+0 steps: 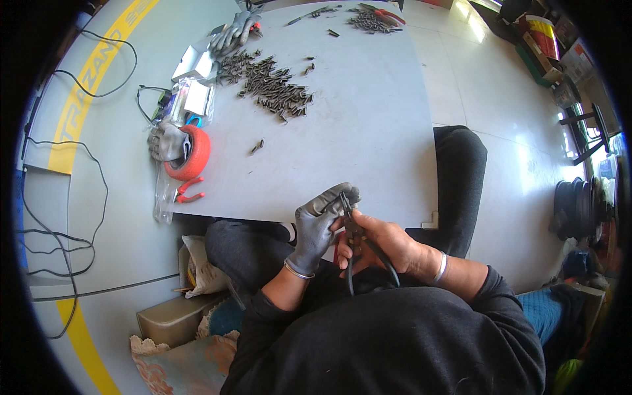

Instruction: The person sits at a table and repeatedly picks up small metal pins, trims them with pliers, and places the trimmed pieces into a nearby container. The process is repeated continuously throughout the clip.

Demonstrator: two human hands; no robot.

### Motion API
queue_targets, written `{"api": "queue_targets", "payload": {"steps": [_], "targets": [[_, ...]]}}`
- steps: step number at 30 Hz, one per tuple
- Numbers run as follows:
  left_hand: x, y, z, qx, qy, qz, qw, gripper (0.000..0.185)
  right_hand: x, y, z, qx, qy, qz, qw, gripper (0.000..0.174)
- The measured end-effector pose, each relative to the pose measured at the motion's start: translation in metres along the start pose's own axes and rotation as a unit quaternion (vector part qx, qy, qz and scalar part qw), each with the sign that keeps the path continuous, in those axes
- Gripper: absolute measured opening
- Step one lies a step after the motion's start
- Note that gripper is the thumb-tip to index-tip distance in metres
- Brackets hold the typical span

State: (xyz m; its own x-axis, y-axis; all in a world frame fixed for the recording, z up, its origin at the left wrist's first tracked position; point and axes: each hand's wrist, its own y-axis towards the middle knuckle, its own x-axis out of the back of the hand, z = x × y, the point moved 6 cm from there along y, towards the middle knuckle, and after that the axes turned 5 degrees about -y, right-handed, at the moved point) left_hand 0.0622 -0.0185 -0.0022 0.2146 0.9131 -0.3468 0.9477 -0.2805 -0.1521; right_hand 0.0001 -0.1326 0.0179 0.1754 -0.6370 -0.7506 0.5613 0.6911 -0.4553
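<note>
My left hand, in a grey coated work glove, is raised at the table's near edge with its fingers curled around the jaw tips of a pair of pliers. Any small part between its fingertips is too small to make out. My bare right hand holds these black-handled pliers, jaws pointing away from me. Beyond my hands, on the grey table, lies a large heap of small dark metal coil springs. Two more springs lie apart, nearer to me.
At the table's left side are red-handled pliers, a red tape roll, grey gloves and a white box. More gloves lie at the far left. A smaller spring pile with red-handled pliers sits far right.
</note>
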Motion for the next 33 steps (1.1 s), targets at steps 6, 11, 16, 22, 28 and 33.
{"api": "queue_targets", "payload": {"steps": [6, 11, 16, 22, 28, 33], "targets": [[-0.002, -0.002, 0.001, 0.018, -0.008, 0.001, 1.0, 0.029, 0.002, 0.005, 0.0, 0.012, 0.017, 0.002, 1.0, 0.044], [0.002, -0.004, 0.002, 0.001, 0.01, 0.012, 1.0, 0.027, -0.001, 0.003, 0.001, 0.004, -0.001, 0.003, 1.0, 0.046], [0.004, -0.01, 0.004, -0.015, 0.044, 0.028, 0.999, 0.026, 0.003, -0.003, -0.005, -0.002, -0.007, -0.008, 1.0, 0.046], [-0.002, -0.016, 0.003, -0.028, 0.038, 0.022, 0.999, 0.027, -0.016, -0.014, -0.008, 0.022, 0.052, 0.018, 0.998, 0.042], [-0.014, -0.023, -0.002, -0.143, 0.039, 0.033, 0.988, 0.027, -0.02, -0.034, -0.027, -0.013, 0.032, 0.056, 0.998, 0.037], [-0.007, -0.015, 0.005, -0.154, 0.109, 0.033, 0.981, 0.033, -0.018, -0.018, -0.028, -0.011, 0.099, 0.108, 0.989, 0.039]]}}
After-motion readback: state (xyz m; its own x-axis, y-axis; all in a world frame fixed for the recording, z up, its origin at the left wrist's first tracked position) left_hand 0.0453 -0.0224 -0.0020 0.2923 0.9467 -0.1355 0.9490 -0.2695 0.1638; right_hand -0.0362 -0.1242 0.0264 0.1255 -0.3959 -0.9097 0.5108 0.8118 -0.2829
